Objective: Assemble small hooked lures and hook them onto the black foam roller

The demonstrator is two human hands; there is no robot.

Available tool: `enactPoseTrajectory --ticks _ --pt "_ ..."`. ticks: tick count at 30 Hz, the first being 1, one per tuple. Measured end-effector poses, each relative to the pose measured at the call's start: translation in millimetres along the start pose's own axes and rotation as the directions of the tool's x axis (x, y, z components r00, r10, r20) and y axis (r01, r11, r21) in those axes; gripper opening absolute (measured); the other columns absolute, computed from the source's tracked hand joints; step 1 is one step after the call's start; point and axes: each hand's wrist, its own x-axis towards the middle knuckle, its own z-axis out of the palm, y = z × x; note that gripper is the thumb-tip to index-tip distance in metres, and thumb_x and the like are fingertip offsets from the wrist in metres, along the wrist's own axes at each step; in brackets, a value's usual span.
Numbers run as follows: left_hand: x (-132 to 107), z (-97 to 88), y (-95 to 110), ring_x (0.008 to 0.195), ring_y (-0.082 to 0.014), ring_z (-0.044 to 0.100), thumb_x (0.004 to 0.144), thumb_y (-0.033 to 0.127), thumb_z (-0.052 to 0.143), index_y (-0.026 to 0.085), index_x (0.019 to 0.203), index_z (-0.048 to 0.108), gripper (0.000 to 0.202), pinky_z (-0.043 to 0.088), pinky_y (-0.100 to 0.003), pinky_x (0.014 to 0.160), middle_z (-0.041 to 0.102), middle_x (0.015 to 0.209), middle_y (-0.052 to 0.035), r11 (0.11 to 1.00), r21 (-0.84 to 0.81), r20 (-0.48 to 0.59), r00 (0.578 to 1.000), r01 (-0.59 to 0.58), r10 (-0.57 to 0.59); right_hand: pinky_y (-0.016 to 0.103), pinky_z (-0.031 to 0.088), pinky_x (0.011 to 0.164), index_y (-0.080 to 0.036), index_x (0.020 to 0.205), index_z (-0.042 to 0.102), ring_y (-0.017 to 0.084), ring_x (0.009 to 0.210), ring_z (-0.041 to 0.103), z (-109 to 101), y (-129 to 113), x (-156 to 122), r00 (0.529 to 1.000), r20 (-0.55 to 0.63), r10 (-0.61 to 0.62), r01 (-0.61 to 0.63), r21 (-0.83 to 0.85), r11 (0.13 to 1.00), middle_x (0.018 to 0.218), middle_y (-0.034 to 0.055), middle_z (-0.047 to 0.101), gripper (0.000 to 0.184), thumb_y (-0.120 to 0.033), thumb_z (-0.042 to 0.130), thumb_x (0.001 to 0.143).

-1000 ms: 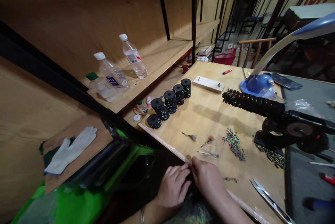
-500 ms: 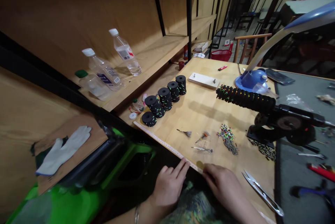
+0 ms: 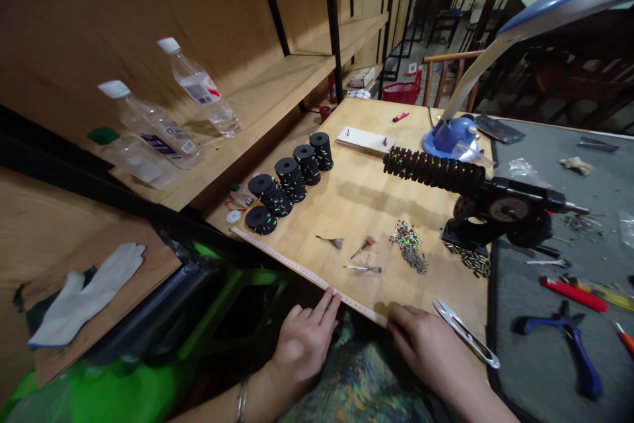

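My left hand (image 3: 302, 340) rests at the near edge of the wooden table (image 3: 376, 205), fingers stretched out toward the measuring tape strip (image 3: 302, 271) fixed along that edge. My right hand (image 3: 426, 344) lies just right of it, fingers curled at the tape's end, and what they hold, if anything, is hidden. Thread snips (image 3: 465, 334) lie just beyond my right hand. Small feathered hooks (image 3: 361, 258) and a pile of coloured beads (image 3: 409, 245) sit on the wood ahead.
Black foam spools (image 3: 290, 179) stand in a row at the left. A black winding device with a spool-loaded rod (image 3: 465, 192) stands right of centre. Blue pliers (image 3: 569, 344) and a red tool (image 3: 572, 294) lie on the grey mat. Water bottles (image 3: 158, 126) lie on the shelf; a white glove (image 3: 84, 294) lies left.
The view has swung right and down. My hands have drawn apart along the table edge, the right one sliding right toward the snips, the left one's fingers stretching out.
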Motion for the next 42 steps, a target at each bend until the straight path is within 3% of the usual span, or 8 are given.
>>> enactPoseTrajectory --ticks 8,13,16,19,22,24,28,42 --pt "2.5 -3.8 2.3 0.055 -0.0166 0.062 0.096 0.021 0.039 0.012 0.122 0.063 0.036 0.037 -0.034 0.056 0.065 0.124 -0.0133 0.999 0.021 0.003 0.999 -0.036 0.036 0.026 0.04 0.062 -0.021 0.077 0.057 0.019 0.071 0.065 -3.2 -0.8 -0.2 1.0 0.029 -0.008 0.007 0.012 1.0 0.078 0.005 0.068 0.021 -0.01 0.041 0.087" --pt "3.8 -6.0 -1.2 0.061 -0.0186 0.067 0.094 0.024 0.044 0.015 0.124 0.061 0.036 0.043 -0.032 0.058 0.067 0.122 -0.014 0.992 -0.127 -0.009 1.0 0.024 -0.025 0.027 0.039 0.061 -0.021 0.075 0.058 0.02 0.069 0.065 -2.0 1.3 2.0 0.999 0.032 0.025 -0.025 0.008 1.0 0.074 0.005 0.068 0.024 -0.011 0.04 0.088" --pt "12.8 -15.3 -0.4 0.078 -0.022 0.07 0.092 0.024 0.048 0.017 0.118 0.063 0.032 0.05 -0.032 0.069 0.072 0.113 -0.0117 0.959 -0.275 0.006 0.997 0.072 -0.073 0.027 0.04 0.061 -0.021 0.075 0.058 0.02 0.07 0.066 -2.0 4.0 1.5 0.999 0.017 0.033 -0.034 0.055 0.998 0.074 0.0055 0.069 0.025 -0.014 0.039 0.089" --pt "29.8 -26.2 11.0 0.092 -0.021 0.068 0.09 0.021 0.051 0.018 0.116 0.061 0.028 0.051 -0.03 0.082 0.072 0.109 -0.0102 0.838 -0.539 0.04 0.997 0.08 -0.07 0.027 0.041 0.063 -0.02 0.077 0.06 0.021 0.072 0.065 -3.8 5.2 -0.2 1.0 -0.018 0.022 -0.019 0.137 0.99 0.076 0.0059 0.069 0.024 -0.016 0.04 0.09" --pt "49.8 -30.7 29.3 0.08 -0.0179 0.066 0.086 0.022 0.057 0.019 0.117 0.059 0.031 0.052 -0.027 0.074 0.071 0.103 -0.009 0.639 -0.752 0.169 0.984 0.162 -0.051 0.027 0.042 0.064 -0.02 0.079 0.061 0.02 0.073 0.065 -8.0 3.2 -3.4 0.998 -0.059 0.004 0.011 0.243 0.97 0.077 0.0051 0.069 0.022 -0.018 0.043 0.091" --pt "60.7 -29.6 38.8 0.073 -0.0164 0.064 0.087 0.021 0.056 0.018 0.105 0.063 0.02 0.049 -0.025 0.07 0.071 0.089 -0.0057 0.537 -0.81 0.258 0.966 0.236 -0.036 0.026 0.043 0.064 -0.02 0.079 0.062 0.02 0.073 0.065 -11.7 0.5 -6.2 0.997 -0.076 -0.012 0.035 0.301 0.953 0.076 0.0045 0.069 0.02 -0.02 0.046 0.091" --pt "69.2 -24.0 42.7 0.063 -0.0127 0.054 0.089 0.018 0.05 0.017 0.079 0.059 0.013 0.039 -0.022 0.06 0.061 0.069 0.0003 0.476 -0.823 0.328 0.943 0.309 -0.045 0.025 0.043 0.064 -0.02 0.081 0.061 0.019 0.072 0.064 -16.5 -3.7 -10.8 0.995 -0.097 -0.014 0.048 0.365 0.93 0.076 0.004 0.068 0.017 -0.022 0.048 0.091" --pt "65.3 -19.5 43.9 0.063 -0.0118 0.041 0.09 0.023 0.047 0.018 0.078 0.05 0.014 0.032 -0.022 0.058 0.045 0.068 0.0034 0.248 -0.883 0.395 0.916 0.399 -0.069 0.022 0.033 0.052 -0.021 0.072 0.049 0.014 0.053 0.052 -7.4 -8.4 -6.6 0.977 -0.212 0.022 0.053 0.338 0.94 0.058 -0.0034 0.053 0.011 -0.017 0.045 0.08"
